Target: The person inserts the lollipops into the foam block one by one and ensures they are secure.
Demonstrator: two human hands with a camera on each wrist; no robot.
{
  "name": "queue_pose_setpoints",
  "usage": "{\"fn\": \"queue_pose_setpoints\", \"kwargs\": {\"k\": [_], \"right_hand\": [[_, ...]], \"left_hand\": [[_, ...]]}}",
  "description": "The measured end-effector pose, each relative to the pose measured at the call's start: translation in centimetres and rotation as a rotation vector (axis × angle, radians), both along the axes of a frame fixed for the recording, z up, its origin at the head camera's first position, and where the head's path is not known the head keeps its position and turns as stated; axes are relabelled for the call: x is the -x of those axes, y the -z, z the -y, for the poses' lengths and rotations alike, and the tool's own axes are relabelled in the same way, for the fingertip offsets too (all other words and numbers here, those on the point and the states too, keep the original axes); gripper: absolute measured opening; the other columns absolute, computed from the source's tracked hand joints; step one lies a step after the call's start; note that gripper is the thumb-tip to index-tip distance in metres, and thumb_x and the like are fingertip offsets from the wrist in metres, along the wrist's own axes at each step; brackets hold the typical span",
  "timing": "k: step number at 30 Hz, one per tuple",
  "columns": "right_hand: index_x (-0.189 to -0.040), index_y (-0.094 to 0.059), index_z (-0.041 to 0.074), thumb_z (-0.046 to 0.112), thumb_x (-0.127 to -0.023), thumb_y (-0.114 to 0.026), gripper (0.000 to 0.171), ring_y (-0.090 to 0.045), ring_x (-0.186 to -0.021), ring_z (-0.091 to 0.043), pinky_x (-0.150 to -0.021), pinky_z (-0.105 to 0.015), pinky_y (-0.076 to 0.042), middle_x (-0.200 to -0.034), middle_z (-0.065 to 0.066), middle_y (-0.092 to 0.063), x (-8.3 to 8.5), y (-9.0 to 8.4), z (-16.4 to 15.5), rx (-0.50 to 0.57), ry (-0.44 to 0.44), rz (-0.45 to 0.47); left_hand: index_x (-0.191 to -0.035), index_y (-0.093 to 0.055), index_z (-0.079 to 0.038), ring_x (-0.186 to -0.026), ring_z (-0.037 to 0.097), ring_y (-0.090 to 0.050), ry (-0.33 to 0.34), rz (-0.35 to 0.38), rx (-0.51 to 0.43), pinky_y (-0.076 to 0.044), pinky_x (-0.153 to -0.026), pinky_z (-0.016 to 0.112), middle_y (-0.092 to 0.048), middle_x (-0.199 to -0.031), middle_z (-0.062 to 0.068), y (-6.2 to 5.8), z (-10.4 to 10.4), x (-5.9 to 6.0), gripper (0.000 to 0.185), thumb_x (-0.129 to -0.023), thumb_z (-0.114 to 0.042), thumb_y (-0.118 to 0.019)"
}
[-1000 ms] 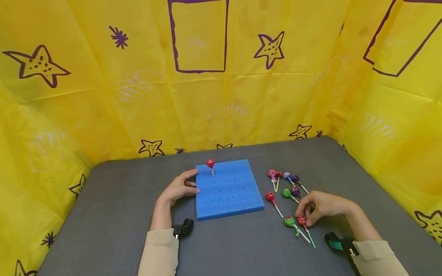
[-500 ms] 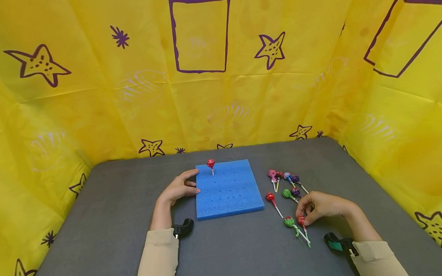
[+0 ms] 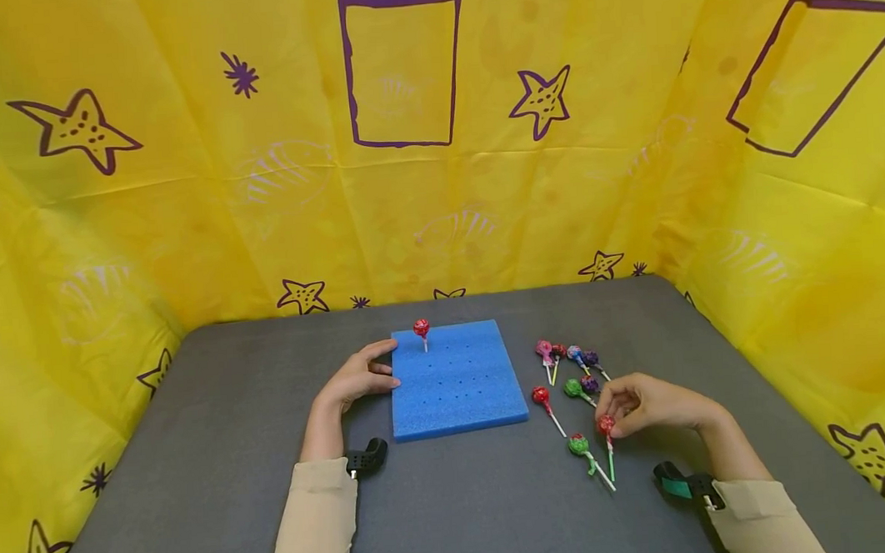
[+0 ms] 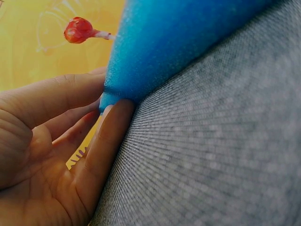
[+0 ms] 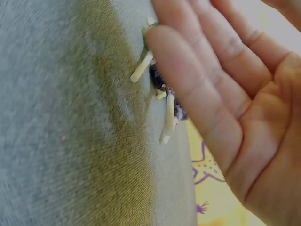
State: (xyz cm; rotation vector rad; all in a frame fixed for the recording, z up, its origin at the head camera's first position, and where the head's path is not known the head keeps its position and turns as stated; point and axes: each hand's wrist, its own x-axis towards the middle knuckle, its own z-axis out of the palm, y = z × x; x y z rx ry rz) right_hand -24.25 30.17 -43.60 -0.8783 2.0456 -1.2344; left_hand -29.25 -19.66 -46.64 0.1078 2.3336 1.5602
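A blue foam block (image 3: 455, 380) with rows of small holes lies mid-table, and one red lollipop (image 3: 421, 328) stands in its far left corner. My left hand (image 3: 384, 365) rests against the block's left edge with relaxed fingers. In the left wrist view the fingers (image 4: 61, 94) and thumb touch the foam block (image 4: 188, 37), with the standing lollipop (image 4: 79, 29) behind. My right hand (image 3: 607, 414) pinches the head of another red lollipop (image 3: 606, 425), whose green stick hangs down just above the table. The right wrist view shows my fingers (image 5: 188, 75) over loose sticks (image 5: 168, 117).
A green lollipop (image 3: 579, 445) lies just left of the held one. Several more lollipops (image 3: 567, 358) lie scattered to the right of the block. The grey table (image 3: 217, 422) is walled by yellow star-printed sheeting (image 3: 409, 211) at the back and both sides.
My right hand has picked the red lollipop up off the table and drawn it slightly back, so its stick now hangs downward. The left hand has not moved.
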Motion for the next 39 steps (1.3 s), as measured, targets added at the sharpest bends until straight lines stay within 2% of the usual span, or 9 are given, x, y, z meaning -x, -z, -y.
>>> {"fn": "queue_pose_setpoints", "kwargs": {"k": [7,11,17,20,26,33,39], "right_hand": [[-0.106,-0.063,0.000,0.004,-0.092,-0.063,0.014,-0.066,-0.076,-0.015,-0.069,-0.027,-0.054,-0.094,0.003,-0.070,0.2,-0.7,0.3,0.048,0.046,-0.016],[-0.107,-0.062,0.000,0.004,-0.092,-0.063,0.015,-0.067,-0.078,-0.017,-0.070,-0.029,-0.055,-0.096,0.002,-0.070,0.4,-1.0,0.6,0.058,0.082,-0.041],[-0.111,-0.064,0.003,0.006,-0.093,-0.063,0.019,-0.068,-0.082,-0.015,-0.072,-0.034,-0.058,-0.097,-0.005,-0.071,0.6,-1.5,1.2,0.073,0.196,-0.107],[-0.114,-0.064,0.000,0.006,-0.093,-0.062,0.022,-0.070,-0.083,-0.018,-0.077,-0.038,-0.060,-0.098,-0.007,-0.072,0.7,-1.8,1.5,0.115,0.254,-0.123],[-0.121,-0.059,-0.007,0.008,-0.094,-0.063,0.032,-0.069,-0.082,-0.026,-0.073,-0.038,-0.060,-0.096,0.003,-0.074,1.1,-2.4,2.4,0.139,0.377,-0.163],[-0.122,-0.060,-0.004,0.010,-0.093,-0.067,0.033,-0.073,-0.082,-0.022,-0.076,-0.036,-0.061,-0.094,0.009,-0.074,1.7,-2.7,3.6,0.165,0.441,-0.189],[-0.119,-0.063,0.000,0.013,-0.091,-0.070,0.032,-0.072,-0.085,-0.010,-0.077,-0.025,-0.059,-0.097,0.012,-0.074,2.2,-3.4,4.8,0.198,0.524,-0.185]], "left_hand": [[-0.152,-0.039,-0.017,-0.122,0.030,-0.052,-0.005,-0.002,0.005,-0.056,-0.090,0.031,-0.035,-0.154,0.015,-0.1,-0.1,-0.2,0.077,-0.085,-0.011,-0.076],[-0.152,-0.039,-0.017,-0.121,0.030,-0.053,-0.010,-0.003,0.009,-0.056,-0.090,0.031,-0.036,-0.153,0.015,-0.1,-0.1,-0.3,0.076,-0.085,-0.011,-0.076],[-0.152,-0.040,-0.017,-0.119,0.028,-0.053,-0.019,0.004,-0.001,-0.057,-0.089,0.030,-0.037,-0.151,0.015,-0.2,-0.1,-0.4,0.075,-0.085,-0.009,-0.075],[-0.152,-0.040,-0.016,-0.119,0.028,-0.053,-0.015,0.002,-0.004,-0.057,-0.089,0.030,-0.037,-0.151,0.015,-0.1,-0.1,-0.3,0.075,-0.085,-0.009,-0.075],[-0.152,-0.039,-0.016,-0.121,0.029,-0.052,-0.007,-0.005,0.001,-0.057,-0.090,0.031,-0.035,-0.153,0.015,0.0,0.0,-0.2,0.076,-0.085,-0.010,-0.075],[-0.152,-0.039,-0.016,-0.119,0.028,-0.053,-0.019,0.009,-0.005,-0.057,-0.090,0.031,-0.037,-0.152,0.015,-0.2,-0.1,-0.3,0.076,-0.085,-0.008,-0.074],[-0.152,-0.040,-0.017,-0.118,0.027,-0.054,-0.021,0.009,-0.005,-0.057,-0.089,0.030,-0.038,-0.150,0.015,-0.5,-0.2,-0.5,0.075,-0.085,-0.008,-0.074]]}}
